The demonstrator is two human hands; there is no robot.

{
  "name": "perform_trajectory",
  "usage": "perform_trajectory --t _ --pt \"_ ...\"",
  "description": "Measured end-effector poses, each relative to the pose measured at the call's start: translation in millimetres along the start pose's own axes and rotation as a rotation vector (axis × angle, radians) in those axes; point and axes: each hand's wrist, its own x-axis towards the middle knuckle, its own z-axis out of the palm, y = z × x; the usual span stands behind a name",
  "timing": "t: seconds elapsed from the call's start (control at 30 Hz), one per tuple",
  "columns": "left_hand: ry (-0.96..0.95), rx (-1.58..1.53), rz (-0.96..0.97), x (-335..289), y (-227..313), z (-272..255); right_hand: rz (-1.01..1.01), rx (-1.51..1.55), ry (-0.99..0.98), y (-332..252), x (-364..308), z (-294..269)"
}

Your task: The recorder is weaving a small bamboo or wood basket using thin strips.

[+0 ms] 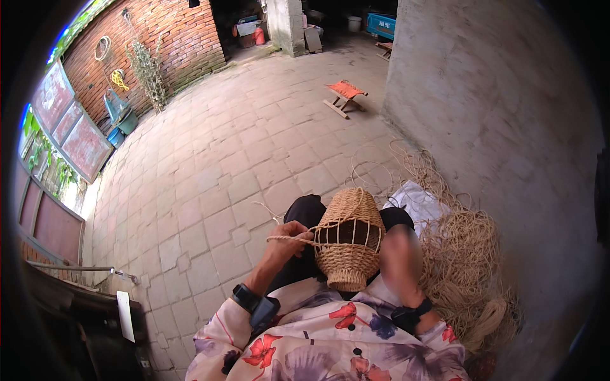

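A woven basket of tan cord lies between my knees. A band of bare upright ribs with open gaps runs across its middle, and its narrow round end points toward me. At the basket's left side my left hand is closed on a twisted cord, whose end sticks out to the left past the fingers. My right hand is beside the basket's right side. It is blurred, so its fingers and anything in them cannot be made out.
A big heap of loose tan cord lies at my right, by a white sack and the grey wall. Ahead on the paving stands a folding stool with an orange seat. A metal gate is at the left.
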Motion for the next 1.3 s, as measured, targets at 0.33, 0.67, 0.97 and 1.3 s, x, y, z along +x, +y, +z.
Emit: perform_trajectory --t 0.33,0.67,0.97,1.3 --pt "-0.459 -1.066 -0.235 3.5 16.5 4.2 0.093 -0.035 0.023 -6.7 -3.6 -5.1" --pt "-0.265 -0.823 -0.195 3.4 41.6 6.4 0.026 -0.092 0.002 3.8 0.8 -6.4" --pt "0.061 0.157 0.225 7.2 47.2 27.8 -0.003 -0.155 -0.027 4.2 1.5 -9.0" --pt "-0.185 -0.54 0.067 7.7 67.1 20.1 0.035 -0.366 -0.067 3.1 1.1 -11.3"
